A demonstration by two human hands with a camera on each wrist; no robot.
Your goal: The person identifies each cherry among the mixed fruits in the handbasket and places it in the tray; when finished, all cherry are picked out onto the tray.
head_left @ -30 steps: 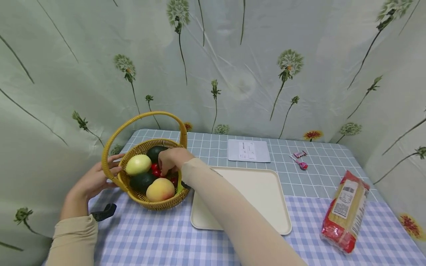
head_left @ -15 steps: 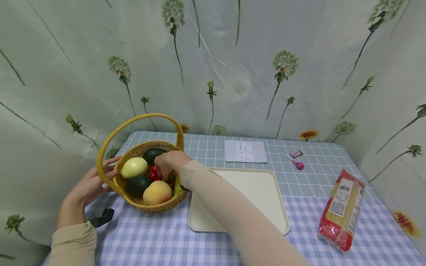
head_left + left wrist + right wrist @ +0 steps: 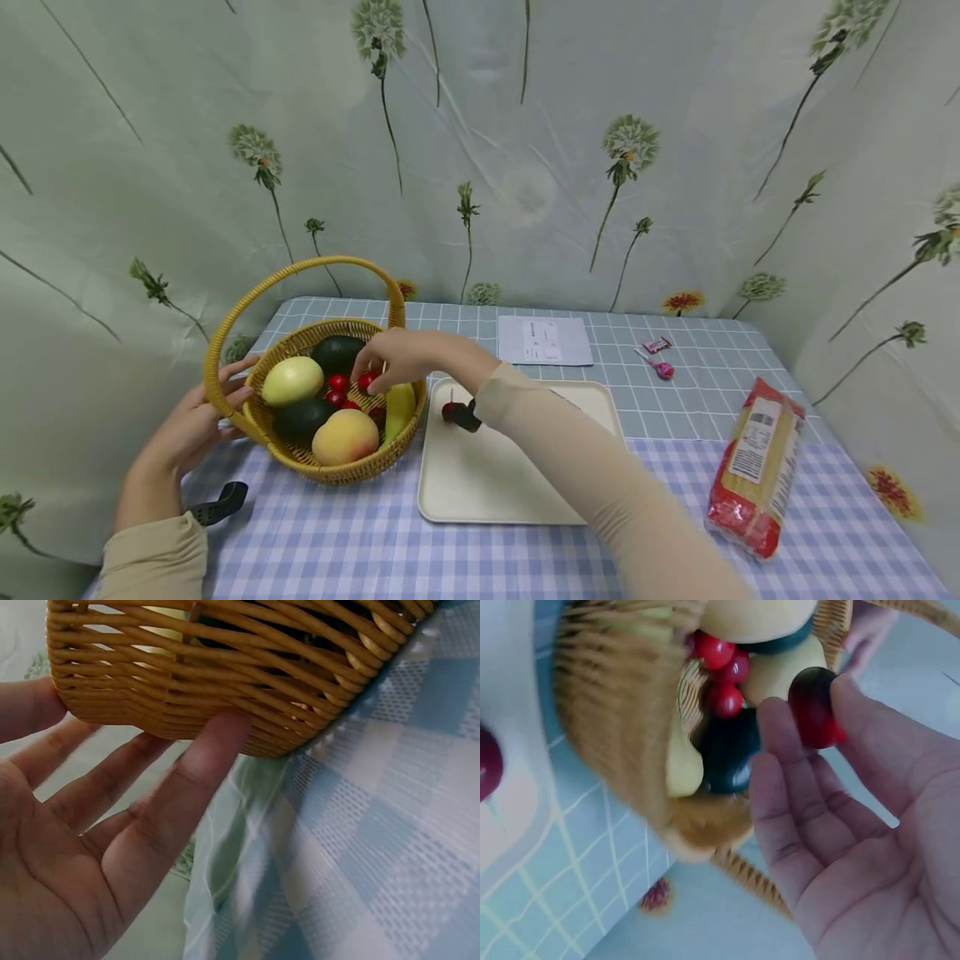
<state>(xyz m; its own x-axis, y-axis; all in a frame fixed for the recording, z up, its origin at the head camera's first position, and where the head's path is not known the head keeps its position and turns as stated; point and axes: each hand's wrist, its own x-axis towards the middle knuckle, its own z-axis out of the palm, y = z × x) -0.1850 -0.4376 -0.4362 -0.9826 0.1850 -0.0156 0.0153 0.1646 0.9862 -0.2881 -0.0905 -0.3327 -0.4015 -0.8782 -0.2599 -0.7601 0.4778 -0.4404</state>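
My right hand (image 3: 405, 358) pinches a dark red cherry (image 3: 814, 709) between thumb and fingertips, just above the yellow wicker basket (image 3: 330, 473). Inside the basket lie several red cherries (image 3: 334, 398), a peach (image 3: 345, 438), a pale yellow-green oval fruit (image 3: 292, 381), dark green avocado-like fruits (image 3: 302, 419) and a banana-like yellow fruit (image 3: 400, 410). With its fingers fairly straight, my left hand (image 3: 183, 425) touches the basket's left side; in the left wrist view a fingertip rests against the weave. One stemmed cherry (image 3: 448, 412) lies on the cream tray (image 3: 495, 483) beside the basket.
The basket's tall handle (image 3: 300, 266) arches over the fruit. Behind the tray lies a labelled grey packet (image 3: 546, 340). A lollipop (image 3: 663, 370) and a small wrapped candy (image 3: 657, 344) sit farther right. Nearer the right edge is a red noodle pack (image 3: 757, 467).
My right hand has risen out of the fruit towards the basket's right rim, now with a cherry in its pinch. The left hand stays against the basket. The head view has shifted slightly.
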